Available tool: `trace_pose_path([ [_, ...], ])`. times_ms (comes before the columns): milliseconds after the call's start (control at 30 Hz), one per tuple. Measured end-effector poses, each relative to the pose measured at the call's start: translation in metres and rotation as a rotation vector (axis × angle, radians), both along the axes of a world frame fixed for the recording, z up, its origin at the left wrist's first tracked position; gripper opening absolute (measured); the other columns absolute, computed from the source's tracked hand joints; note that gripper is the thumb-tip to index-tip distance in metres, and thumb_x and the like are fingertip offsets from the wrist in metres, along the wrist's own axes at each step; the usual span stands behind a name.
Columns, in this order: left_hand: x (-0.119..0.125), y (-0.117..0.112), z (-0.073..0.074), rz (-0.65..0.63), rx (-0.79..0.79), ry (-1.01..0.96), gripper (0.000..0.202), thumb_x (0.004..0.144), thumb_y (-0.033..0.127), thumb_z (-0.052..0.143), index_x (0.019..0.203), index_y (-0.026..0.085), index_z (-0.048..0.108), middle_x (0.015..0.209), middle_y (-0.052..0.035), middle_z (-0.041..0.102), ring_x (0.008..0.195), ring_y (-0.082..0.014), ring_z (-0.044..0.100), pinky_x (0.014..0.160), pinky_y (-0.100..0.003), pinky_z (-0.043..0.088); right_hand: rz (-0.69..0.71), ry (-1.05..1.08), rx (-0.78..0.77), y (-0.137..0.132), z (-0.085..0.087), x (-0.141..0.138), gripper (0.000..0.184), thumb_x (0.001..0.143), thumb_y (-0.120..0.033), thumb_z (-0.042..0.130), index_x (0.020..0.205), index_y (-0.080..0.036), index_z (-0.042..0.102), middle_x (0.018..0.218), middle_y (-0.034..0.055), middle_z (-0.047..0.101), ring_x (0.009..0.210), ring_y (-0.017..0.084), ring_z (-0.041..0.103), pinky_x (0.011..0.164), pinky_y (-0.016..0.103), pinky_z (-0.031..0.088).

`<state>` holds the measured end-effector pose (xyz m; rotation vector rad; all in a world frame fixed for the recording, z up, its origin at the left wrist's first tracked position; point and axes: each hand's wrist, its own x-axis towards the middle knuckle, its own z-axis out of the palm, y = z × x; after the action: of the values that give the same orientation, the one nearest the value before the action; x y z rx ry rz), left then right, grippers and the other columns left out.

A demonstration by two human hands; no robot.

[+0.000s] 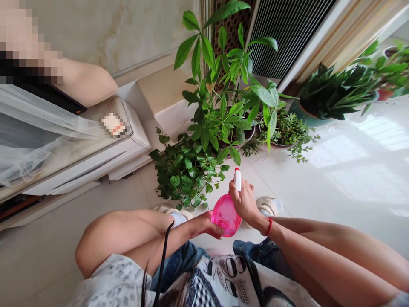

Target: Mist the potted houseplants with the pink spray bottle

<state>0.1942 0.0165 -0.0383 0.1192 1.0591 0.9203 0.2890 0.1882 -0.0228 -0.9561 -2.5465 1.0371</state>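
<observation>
A pink, see-through spray bottle [226, 217] with a white head and red nozzle tip is held between my knees, tilted with its nozzle toward the plants. Around its neck and trigger, my right hand [245, 198] is closed, a red cord on the wrist. The bottle's lower left side rests in my left hand [208, 224], thumb across it. Just beyond the bottle stands a leafy trailing plant [185, 170]. Behind that rises a taller plant [220, 106] with long leaves, some hanging close to the nozzle. The trigger finger is partly hidden.
At left is a white cabinet [128, 140] with a sheer white cloth [28, 132]. A small-leaved potted plant [284, 132] and a broad-leaved potted plant [335, 94] stand at right. A dark slatted panel [287, 34] is behind. Pale tiles [338, 183] cover the floor.
</observation>
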Motion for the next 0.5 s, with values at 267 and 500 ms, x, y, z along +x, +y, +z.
trace_pose_path([
  [267, -0.009, 0.01, 0.015, 0.079, 0.116, 0.133, 0.082, 0.051, 0.027, 0.095, 0.127, 0.021, 0.065, 0.108, -0.007, 0.074, 0.105, -0.0261, 0.063, 0.088, -0.037, 0.05, 0.042, 0.092, -0.025, 0.01, 0.021, -0.015, 0.043, 0.102, -0.058, 0.024, 0.089, -0.024, 0.046, 0.091, 0.0085, 0.061, 0.09, 0.027, 0.055, 0.089, 0.048, 0.042],
  [500, -0.014, 0.019, 0.03, 0.165, 0.188, 0.145, 0.087, 0.053, 0.023, 0.096, 0.132, 0.02, 0.06, 0.119, -0.0072, 0.073, 0.121, -0.0297, 0.061, 0.105, -0.04, 0.047, 0.062, 0.182, 0.053, 0.019, 0.037, -0.021, 0.037, 0.102, -0.053, 0.027, 0.092, -0.025, 0.048, 0.091, 0.0083, 0.06, 0.09, 0.027, 0.055, 0.09, 0.048, 0.042],
])
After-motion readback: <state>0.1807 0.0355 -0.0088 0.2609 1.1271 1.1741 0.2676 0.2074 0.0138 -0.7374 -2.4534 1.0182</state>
